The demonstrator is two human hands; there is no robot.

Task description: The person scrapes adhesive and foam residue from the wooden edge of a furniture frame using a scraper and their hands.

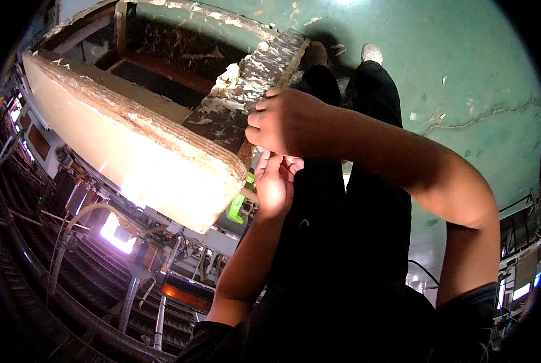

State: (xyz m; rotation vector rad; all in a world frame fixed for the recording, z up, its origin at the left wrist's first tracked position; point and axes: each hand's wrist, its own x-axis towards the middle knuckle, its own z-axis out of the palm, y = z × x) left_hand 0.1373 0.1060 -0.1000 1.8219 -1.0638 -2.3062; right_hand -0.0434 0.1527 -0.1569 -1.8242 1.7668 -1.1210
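My right hand (290,123) reaches in from the right with its fingers curled in, knuckles up, at the corner of a wooden furniture frame (122,110). Just below it, my left hand (275,189) has its fingers bent upward, the tips meeting the underside of the right hand. Whatever lies between the fingers is hidden. Beside the hands runs a dark brown board (222,121) of the frame, patched with torn cream foam or padding (227,78). The frame's near outer side is a smooth, pale panel (155,163), brightly lit.
My legs (376,91) and shoes stand on a green floor (458,66) with a long crack and scattered scraps. Bright yellow-green strips (236,207) show beneath the frame's corner. Metal posts (160,320) and an orange lamp-like piece (186,294) are at lower left.
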